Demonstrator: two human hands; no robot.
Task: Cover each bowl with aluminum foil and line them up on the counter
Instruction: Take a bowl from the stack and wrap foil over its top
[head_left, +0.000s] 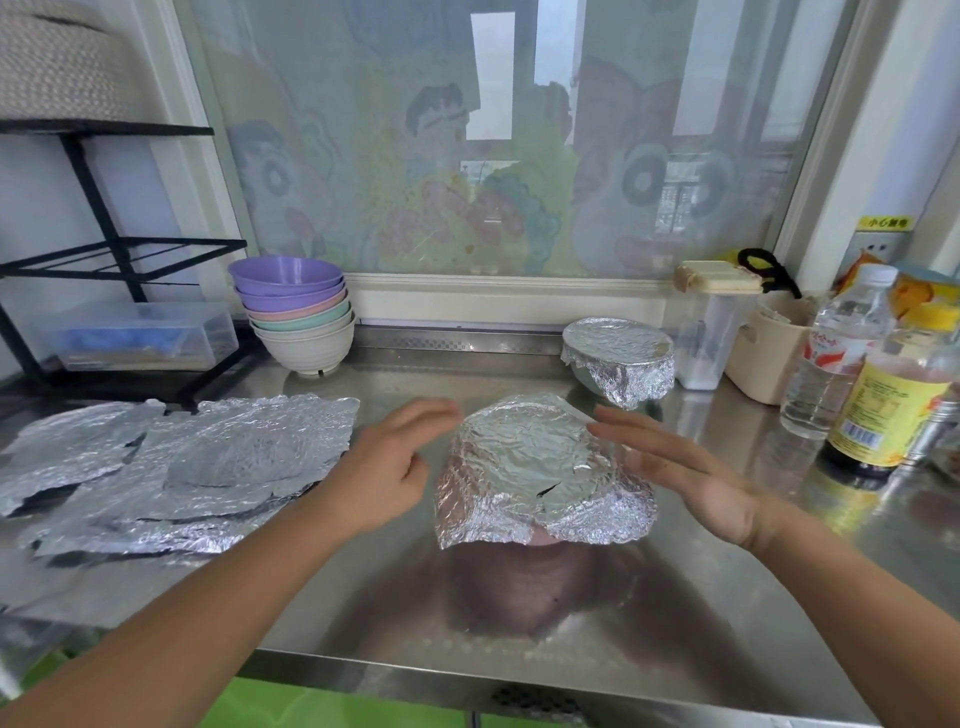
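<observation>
A bowl wrapped in crumpled aluminum foil (540, 467) stands in the middle of the steel counter (519, 613); its foil has a small tear on top. My left hand (389, 467) hovers just left of it with relaxed fingers, holding nothing. My right hand (685, 473) is beside its right side, fingers straight, at or near the foil. A second foil-covered bowl (618, 358) sits behind, to the right. A stack of several uncovered bowls (296, 317), purple on top, stands at the back left. Loose foil sheets (176, 462) lie on the left.
A black wire rack (114, 260) with a clear plastic box (130, 338) stands at the far left. Bottles (831, 353), a lidded clear container (711, 322) and a beige tub (769, 353) crowd the right. A window runs behind the counter.
</observation>
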